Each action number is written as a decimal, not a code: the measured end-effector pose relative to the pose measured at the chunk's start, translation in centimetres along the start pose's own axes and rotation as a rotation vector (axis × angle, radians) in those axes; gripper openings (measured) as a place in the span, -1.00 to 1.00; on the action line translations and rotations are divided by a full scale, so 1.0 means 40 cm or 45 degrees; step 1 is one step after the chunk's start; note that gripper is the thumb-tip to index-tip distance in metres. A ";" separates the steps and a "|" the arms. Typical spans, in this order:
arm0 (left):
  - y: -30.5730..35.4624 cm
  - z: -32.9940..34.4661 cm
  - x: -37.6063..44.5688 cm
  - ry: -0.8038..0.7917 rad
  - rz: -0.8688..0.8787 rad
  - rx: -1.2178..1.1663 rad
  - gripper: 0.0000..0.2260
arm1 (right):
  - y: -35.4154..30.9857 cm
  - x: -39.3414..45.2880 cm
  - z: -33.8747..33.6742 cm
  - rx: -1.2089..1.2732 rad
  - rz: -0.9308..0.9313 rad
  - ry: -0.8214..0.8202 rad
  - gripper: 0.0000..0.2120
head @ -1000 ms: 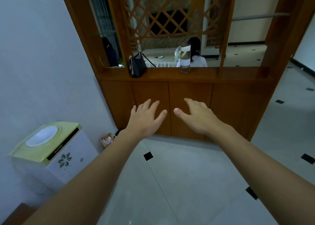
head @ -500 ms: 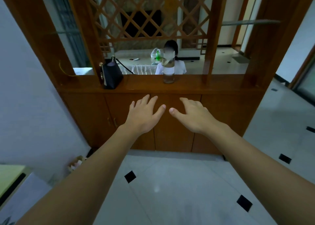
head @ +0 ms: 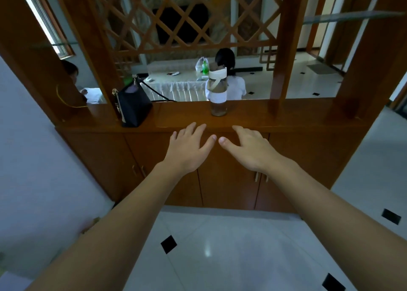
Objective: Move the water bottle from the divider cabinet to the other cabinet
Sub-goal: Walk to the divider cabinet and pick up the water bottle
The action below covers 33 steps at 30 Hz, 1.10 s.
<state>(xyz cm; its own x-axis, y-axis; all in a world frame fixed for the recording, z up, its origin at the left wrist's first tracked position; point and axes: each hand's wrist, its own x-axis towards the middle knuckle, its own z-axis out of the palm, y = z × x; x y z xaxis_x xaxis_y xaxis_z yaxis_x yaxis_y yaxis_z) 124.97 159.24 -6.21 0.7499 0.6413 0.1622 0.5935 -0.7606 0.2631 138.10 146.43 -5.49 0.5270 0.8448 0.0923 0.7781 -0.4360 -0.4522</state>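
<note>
A clear water bottle [head: 218, 93] with a white lid, strap and white band stands upright on the ledge of the wooden divider cabinet [head: 275, 116], near its middle. My left hand [head: 189, 149] and my right hand [head: 248, 149] are both stretched forward, palms down, fingers spread, holding nothing. They hover side by side just below the ledge's front edge, in front of the cabinet doors, with the bottle a little beyond and between them.
A black handbag [head: 133, 106] sits on the ledge left of the bottle. A wooden lattice screen [head: 187, 19] and posts rise above the ledge. Behind it a person sits at a table. White tiled floor [head: 220, 246] lies below; a white wall stands left.
I have come closer to the divider cabinet, so the bottle and ledge look larger and lower. Both hands have risen toward the ledge, still spread and holding nothing.
</note>
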 end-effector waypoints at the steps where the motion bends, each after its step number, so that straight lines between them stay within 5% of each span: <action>1: 0.002 0.005 0.031 0.000 -0.010 0.009 -0.39 | 0.014 0.031 -0.002 0.009 -0.009 -0.009 -0.22; 19: -0.059 0.052 0.442 0.043 -0.108 -0.033 -0.38 | 0.117 0.490 -0.020 0.071 -0.106 -0.039 -0.33; 33: -0.289 0.190 0.894 -0.090 0.135 -0.072 -0.35 | 0.151 0.899 0.093 0.031 0.167 -0.015 -0.23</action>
<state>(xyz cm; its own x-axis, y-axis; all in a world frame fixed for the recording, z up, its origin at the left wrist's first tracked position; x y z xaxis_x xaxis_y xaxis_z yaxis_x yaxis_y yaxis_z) 147.14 190.19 -10.68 0.8275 0.5474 0.1249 0.4940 -0.8155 0.3015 160.47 175.34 -8.20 0.6194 0.7848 0.0208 0.6943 -0.5352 -0.4813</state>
